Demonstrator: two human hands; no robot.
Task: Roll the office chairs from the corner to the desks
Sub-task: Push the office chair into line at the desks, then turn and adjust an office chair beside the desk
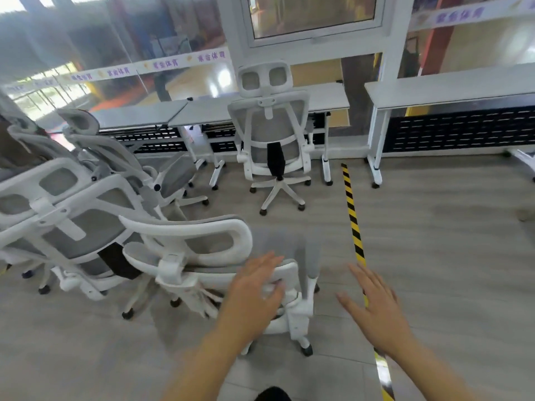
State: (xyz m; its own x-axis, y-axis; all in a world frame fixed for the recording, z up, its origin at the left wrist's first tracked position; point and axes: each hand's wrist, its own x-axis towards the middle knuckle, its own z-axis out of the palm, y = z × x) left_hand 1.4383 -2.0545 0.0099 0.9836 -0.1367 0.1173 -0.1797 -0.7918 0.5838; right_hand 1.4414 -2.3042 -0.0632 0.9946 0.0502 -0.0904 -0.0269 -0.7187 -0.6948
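Two open hands, left (254, 287) and right (373, 308), near four chairs (188, 241).

The grey wood-look floor (434, 227) carries a row of white desks (260, 111) along its far edge. One office chair (275, 146) stands on its wheels at the middle desk. More chairs (86, 221) crowd the left side. A yellow-and-black tape strip (354, 227) runs across the floor from the desks toward the near edge.
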